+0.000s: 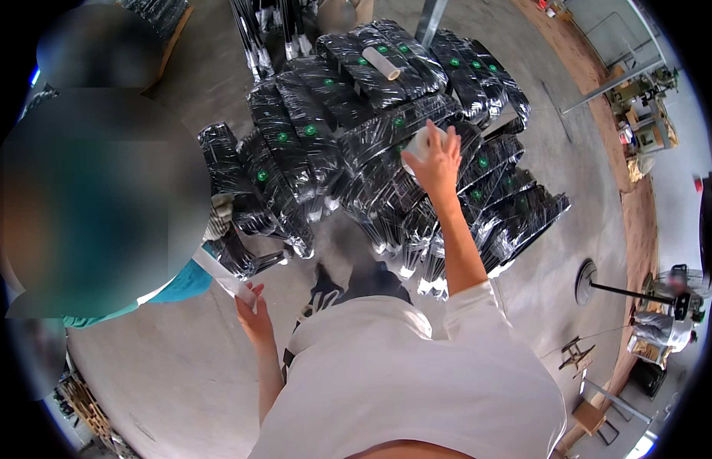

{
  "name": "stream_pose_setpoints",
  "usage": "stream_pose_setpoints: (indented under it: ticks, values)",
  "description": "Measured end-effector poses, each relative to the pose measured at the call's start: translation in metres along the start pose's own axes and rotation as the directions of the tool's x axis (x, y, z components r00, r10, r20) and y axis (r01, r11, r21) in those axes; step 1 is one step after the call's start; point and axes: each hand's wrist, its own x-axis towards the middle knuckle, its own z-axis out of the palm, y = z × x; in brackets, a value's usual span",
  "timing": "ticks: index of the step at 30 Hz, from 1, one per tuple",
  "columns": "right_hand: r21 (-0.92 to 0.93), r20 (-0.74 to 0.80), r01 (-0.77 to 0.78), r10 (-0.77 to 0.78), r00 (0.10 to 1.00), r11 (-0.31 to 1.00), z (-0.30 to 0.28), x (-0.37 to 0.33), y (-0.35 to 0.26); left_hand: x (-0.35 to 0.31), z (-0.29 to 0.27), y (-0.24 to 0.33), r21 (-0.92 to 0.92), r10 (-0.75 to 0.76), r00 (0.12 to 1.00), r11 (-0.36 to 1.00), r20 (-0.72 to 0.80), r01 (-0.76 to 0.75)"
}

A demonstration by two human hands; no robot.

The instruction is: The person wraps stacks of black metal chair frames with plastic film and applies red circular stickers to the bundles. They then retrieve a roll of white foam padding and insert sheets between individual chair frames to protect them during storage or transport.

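Observation:
My right hand (438, 164) reaches out over the black wrapped bundles (367, 138), fingers curved round a white roll (418, 145) that rests on top of them. The roll looks like tape or film; its far side is hidden by my fingers. Low on the left, my left hand (255, 317) pinches the end of a white, flat, elongated piece (224, 277) whose kind I cannot make out. That piece slants up toward a co-worker in teal. Clear film covers the bundles, and many carry round green stickers.
A cardboard-cored film roll (381, 63) lies on the far bundles. At the left stands a co-worker, mostly blurred, with a striped glove (219, 216) beside the pile. A metal post (430, 23) rises behind. A round-based stand (587, 281) is on the floor at right.

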Motion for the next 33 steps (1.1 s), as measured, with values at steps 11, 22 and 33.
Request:
stream_pose_setpoints:
  ticks: [11, 22, 33]
  values:
    - [0.261, 0.097, 0.028, -0.055, 0.994, 0.965, -0.033, -0.021, 0.002, -0.004, 0.008, 0.013, 0.141, -0.059, 0.938, 0.983, -0.341, 0.114]
    - [0.652, 0.687, -0.491, -0.176, 0.705, 0.577, -0.068, -0.120, -0.043, -0.025, 0.036, 0.018, 0.415, 0.182, 0.920, 0.909, -0.348, -0.023]
    - [0.652, 0.638, -0.453, -0.117, 0.761, 0.608, -0.117, -0.200, -0.040, -0.091, 0.064, 0.036, -0.320, 0.133, 0.718, 0.938, 0.683, 0.131]
